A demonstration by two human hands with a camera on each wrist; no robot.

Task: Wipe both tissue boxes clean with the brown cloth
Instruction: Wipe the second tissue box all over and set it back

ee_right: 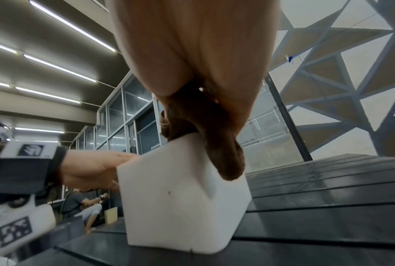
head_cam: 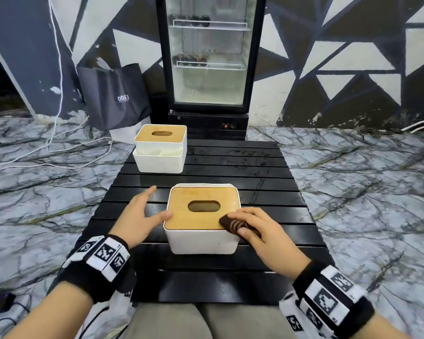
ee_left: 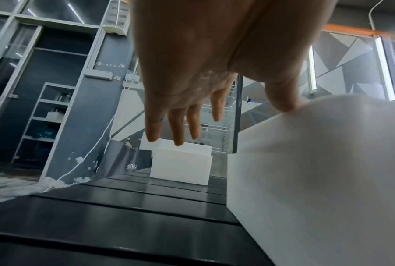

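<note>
1. Near tissue box – white body, bamboo lid with oval slot – sits mid-counter.
2. Right hand pinches the brown cloth on its lid corner.
3. Left hand spread, thumb touching the box.
4. Far tissue box stands at the counter's far-left corner.

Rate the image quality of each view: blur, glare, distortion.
Head view: sharp, wide-angle bending at the edges, soft glare on the black table. Left wrist view: the near tissue box is a blurred white mass, the left hand dim. Right wrist view: the brown cloth is soft, ceiling lights streak brightly.
</note>
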